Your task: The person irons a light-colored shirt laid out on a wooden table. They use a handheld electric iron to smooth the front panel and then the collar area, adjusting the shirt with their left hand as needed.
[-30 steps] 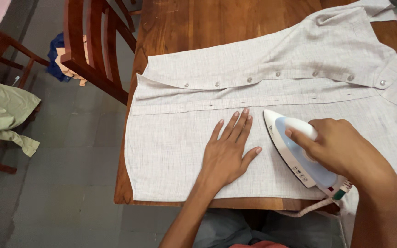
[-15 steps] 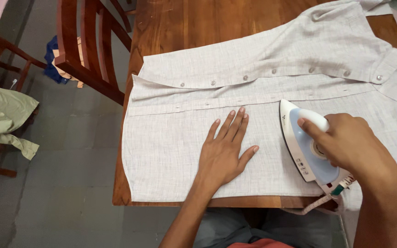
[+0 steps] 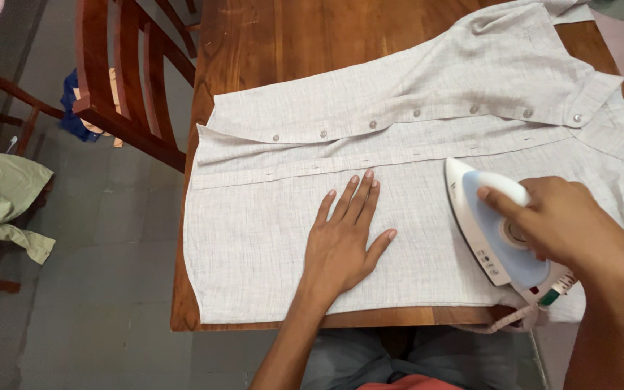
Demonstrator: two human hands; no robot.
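Note:
A light grey checked shirt (image 3: 269,238) lies spread flat on a brown wooden table (image 3: 290,43), its button placket running across the middle. My left hand (image 3: 344,235) presses flat on the shirt's lower front panel, fingers spread and pointing away from me. My right hand (image 3: 561,224) grips the handle of a white and pale blue electric iron (image 3: 489,231), which rests sole-down on the shirt to the right of my left hand. The iron's cord trails off the near table edge.
A dark wooden chair (image 3: 120,87) stands at the table's left side. A second chair at the far left carries a green cloth (image 3: 1,191). Blue fabric (image 3: 74,108) lies on the grey tiled floor behind the chair. More cloth sits at the top right corner.
The iron and my right hand have slid to the right along the shirt. My left hand stays pressed on the same panel.

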